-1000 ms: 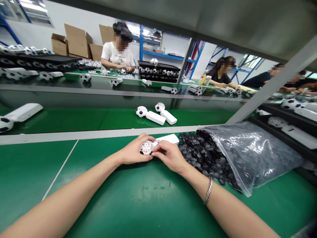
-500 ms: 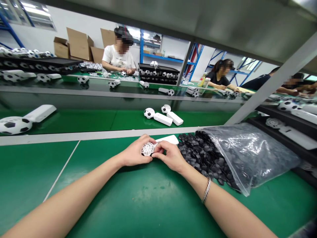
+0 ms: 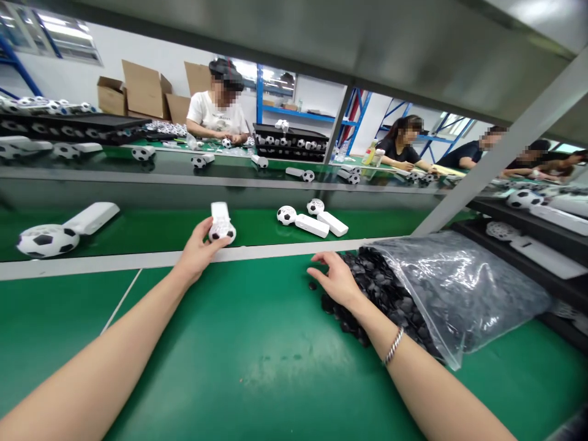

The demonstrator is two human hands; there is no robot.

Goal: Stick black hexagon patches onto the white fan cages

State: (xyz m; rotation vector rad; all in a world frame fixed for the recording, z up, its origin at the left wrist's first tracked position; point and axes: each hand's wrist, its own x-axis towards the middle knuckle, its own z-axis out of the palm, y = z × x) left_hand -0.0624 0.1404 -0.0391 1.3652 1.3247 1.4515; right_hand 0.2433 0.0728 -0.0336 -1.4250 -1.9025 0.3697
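My left hand (image 3: 198,252) grips a white handheld fan with a soccer-ball head (image 3: 222,233) between thumb and fingers. The fan is over the far green strip, just past the pale rail, its handle pointing away from me. My right hand (image 3: 337,277) is empty, fingers apart and slightly curled, at the left edge of a pile of small black plastic pieces (image 3: 395,300). One loose black piece (image 3: 312,286) lies beside its thumb. The pile spills from a clear plastic bag (image 3: 482,288).
Two soccer-ball fans (image 3: 311,225) lie on the far strip, with another fan (image 3: 48,240) at the left. Black trays (image 3: 551,257) with fans stand at the right, by a slanted metal post (image 3: 487,153). Co-workers sit across the line; a metal shelf (image 3: 321,37) hangs overhead.
My left hand has carried the fan left and away from me, over the rail. The right hand has let go of the fan and moved right, to the black pieces.
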